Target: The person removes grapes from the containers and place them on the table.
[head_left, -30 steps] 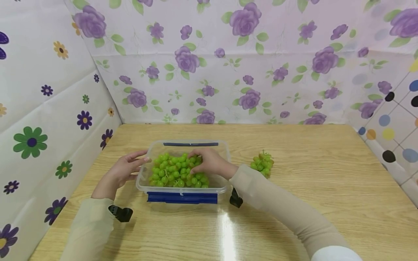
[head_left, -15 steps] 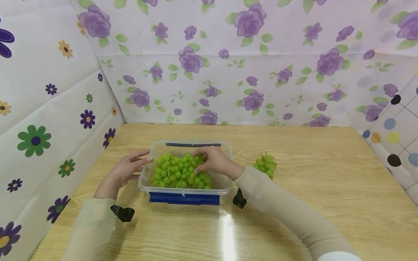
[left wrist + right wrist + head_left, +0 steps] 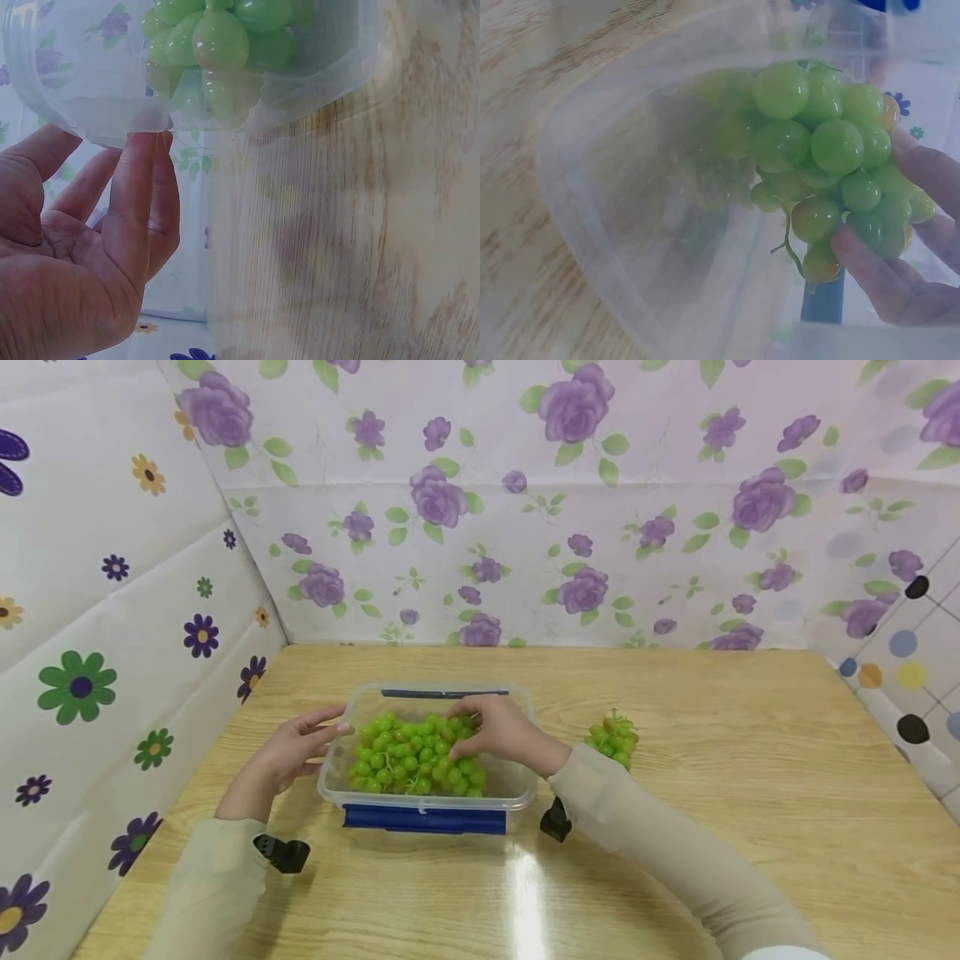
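A clear plastic food container [image 3: 420, 797] with blue side clips holds bunches of green grapes [image 3: 405, 752]. My right hand [image 3: 504, 731] reaches into its right part, thumb and fingers around a bunch of grapes. The right wrist view shows this bunch [image 3: 836, 146] with a bare stem, fingers on either side of it. My left hand [image 3: 288, 750] is at the container's left end, fingertips touching the rim. In the left wrist view these loosely bent fingers [image 3: 131, 199] meet the clear plastic edge from outside.
A separate bunch of green grapes [image 3: 613, 739] lies on the wooden table [image 3: 720, 752], right of the container. Flowered cloth walls [image 3: 525, 527] stand at the back and left, with a dotted one at the right.
My right hand has shifted slightly rightwards over the grapes, still holding the bunch. The left hand stays at the container's rim. The whole head view has shifted a little.
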Available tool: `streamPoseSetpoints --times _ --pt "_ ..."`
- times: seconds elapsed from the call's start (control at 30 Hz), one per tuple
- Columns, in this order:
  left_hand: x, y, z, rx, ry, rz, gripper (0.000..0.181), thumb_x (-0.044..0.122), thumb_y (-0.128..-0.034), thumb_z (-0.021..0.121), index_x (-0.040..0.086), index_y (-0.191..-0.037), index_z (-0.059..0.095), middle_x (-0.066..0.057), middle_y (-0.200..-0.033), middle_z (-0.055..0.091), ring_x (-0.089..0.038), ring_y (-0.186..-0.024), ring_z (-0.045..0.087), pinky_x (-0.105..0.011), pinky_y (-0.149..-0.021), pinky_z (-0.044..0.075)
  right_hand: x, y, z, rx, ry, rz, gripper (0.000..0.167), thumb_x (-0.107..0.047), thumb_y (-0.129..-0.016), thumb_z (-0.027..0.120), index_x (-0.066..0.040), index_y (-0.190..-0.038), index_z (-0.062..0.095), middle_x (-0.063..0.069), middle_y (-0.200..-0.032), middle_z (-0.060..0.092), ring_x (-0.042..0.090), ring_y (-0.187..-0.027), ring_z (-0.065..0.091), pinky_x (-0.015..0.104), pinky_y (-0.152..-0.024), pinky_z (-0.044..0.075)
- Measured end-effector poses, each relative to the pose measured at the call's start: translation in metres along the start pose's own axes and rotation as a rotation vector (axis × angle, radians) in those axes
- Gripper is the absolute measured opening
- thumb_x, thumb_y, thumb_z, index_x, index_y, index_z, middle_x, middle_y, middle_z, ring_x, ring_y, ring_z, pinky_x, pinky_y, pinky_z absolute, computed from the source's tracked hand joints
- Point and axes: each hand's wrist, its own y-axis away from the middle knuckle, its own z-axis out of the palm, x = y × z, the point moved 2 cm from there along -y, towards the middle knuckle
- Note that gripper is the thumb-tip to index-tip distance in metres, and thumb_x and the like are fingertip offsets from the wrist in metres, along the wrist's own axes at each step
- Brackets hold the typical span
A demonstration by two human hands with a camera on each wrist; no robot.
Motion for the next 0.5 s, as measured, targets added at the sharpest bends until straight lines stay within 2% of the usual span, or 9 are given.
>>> streamPoseSetpoints --times 0.27,0.5 --pt "-0.0010 0.0008 -0.0039 0.001 0.013 -0.003 0.069 0.045 -0.0955 0.053 0.019 -0.153 0.024 -0.020 -0.151 0.031 -0.039 -0.131 0.041 -0.039 -0.090 0.051 -0.0018 0.0022 -0.0045 0.017 0.019 0.013 0.053 -0.022 -0.073 0.084 -0.008 -0.120 0.064 0.006 -0.121 0.064 0.022 -0.103 0.060 0.031 -0.087 0.051" --pt "-0.0019 -0.0022 -0.0017 0.004 0.003 -0.011 0.066 0.044 -0.0967 0.051 0.020 -0.152 0.025 -0.020 -0.150 0.035 -0.037 -0.128 0.045 -0.039 -0.090 0.051 0.0012 0.0056 -0.0061 0.035 0.023 0.005 0.053 -0.023 -0.074 0.083 -0.009 -0.122 0.064 0.006 -0.123 0.064 0.022 -0.101 0.061 0.030 -0.085 0.051"
